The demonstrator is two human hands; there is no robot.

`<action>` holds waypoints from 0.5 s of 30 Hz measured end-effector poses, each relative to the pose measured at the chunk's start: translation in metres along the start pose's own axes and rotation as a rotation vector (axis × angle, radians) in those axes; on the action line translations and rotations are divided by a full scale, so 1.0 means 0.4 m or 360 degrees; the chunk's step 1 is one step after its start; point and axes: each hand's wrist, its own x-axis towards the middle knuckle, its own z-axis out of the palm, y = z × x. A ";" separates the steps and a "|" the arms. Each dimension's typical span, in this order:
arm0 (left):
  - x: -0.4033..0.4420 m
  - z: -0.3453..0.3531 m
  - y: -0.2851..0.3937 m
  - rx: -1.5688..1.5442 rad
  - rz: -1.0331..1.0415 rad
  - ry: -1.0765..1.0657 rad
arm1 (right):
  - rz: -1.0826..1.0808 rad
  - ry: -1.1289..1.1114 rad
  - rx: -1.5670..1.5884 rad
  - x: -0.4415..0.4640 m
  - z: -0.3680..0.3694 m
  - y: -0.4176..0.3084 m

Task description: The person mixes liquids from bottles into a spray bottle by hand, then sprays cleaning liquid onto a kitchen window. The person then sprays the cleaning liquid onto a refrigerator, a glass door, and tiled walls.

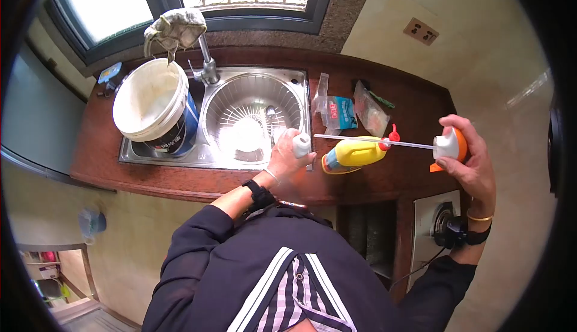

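Head cam (only view): the L hand (285, 160) is gripping a white bottle (302, 146) at the sink's right edge, its fingers wrapping snugly w/ no visible gap; most of the bottle's body is hiding behind the hand, & its mouth is showing, apparently uncapped, prob. so the opening isn't being blocked. The R hand (477, 168) is holding an orange-&-white spray head (446, 147) out to the side, fingers curling round it, thumb below, firmly closed on it. Its long tube (372, 141) is pointing L, tip near the bottle but not touching; the arm is prob. reaching wide b/c the tube needs that much room. A yellow bottle (356, 153) w/ red cap is sitting on the worktop (415, 100) between the hands, maybe for easy reach; can't tell if it's upright or lying. Behind it, a blue packet (345, 113) & a clear bag (369, 110) are lying towards the wall, seemingly out of the way. L of the round basin, a bucket (191, 118) is standing on the sink (305, 106), prob. so drips are draining there. A rag (180, 26) is hanging over the tap (209, 71), presumably drying.
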 end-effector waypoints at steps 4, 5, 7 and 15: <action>-0.011 -0.005 -0.001 0.0012 0.0142 0.0069 | -0.0100 -0.0231 -0.0280 0.069 0.041 -0.068; -0.014 -0.007 -0.001 0.0023 0.0127 0.0052 | -0.0186 -0.0283 -0.0415 0.086 0.046 -0.084; -0.017 -0.013 0.001 0.0050 0.0103 0.0014 | -0.0168 -0.0328 -0.0445 0.110 0.068 -0.112; -0.025 -0.056 0.033 -0.0042 -0.0009 -0.0124 | -0.0420 -0.0493 -0.0797 0.168 0.094 -0.191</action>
